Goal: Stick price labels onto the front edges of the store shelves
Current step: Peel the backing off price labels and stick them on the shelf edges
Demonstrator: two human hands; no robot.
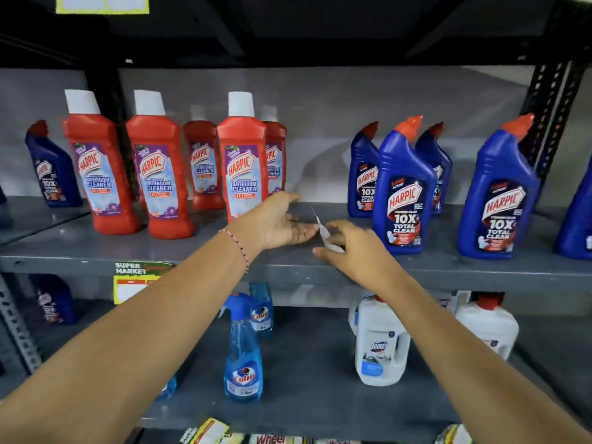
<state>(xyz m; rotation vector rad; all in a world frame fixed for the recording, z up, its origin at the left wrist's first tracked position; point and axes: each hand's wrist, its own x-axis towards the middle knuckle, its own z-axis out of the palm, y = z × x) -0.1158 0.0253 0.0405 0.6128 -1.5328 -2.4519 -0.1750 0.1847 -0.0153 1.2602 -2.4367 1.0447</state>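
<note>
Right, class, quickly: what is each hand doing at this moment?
Left hand: open, palm up, holding nothing.
Right hand: closed on a white paper label, pinched upright above the shelf edge.

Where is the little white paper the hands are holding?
The white paper sits mid-frame, pinched in the right hand, just beside the open left hand, above the grey shelf edge.

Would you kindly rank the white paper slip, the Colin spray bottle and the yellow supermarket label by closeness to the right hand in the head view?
1. White paper slip: held in the right hand, at its fingers above the middle shelf.
2. Colin spray bottle: lower shelf, down and to the left.
3. Yellow supermarket label: on the middle shelf's front edge, far left.
</note>
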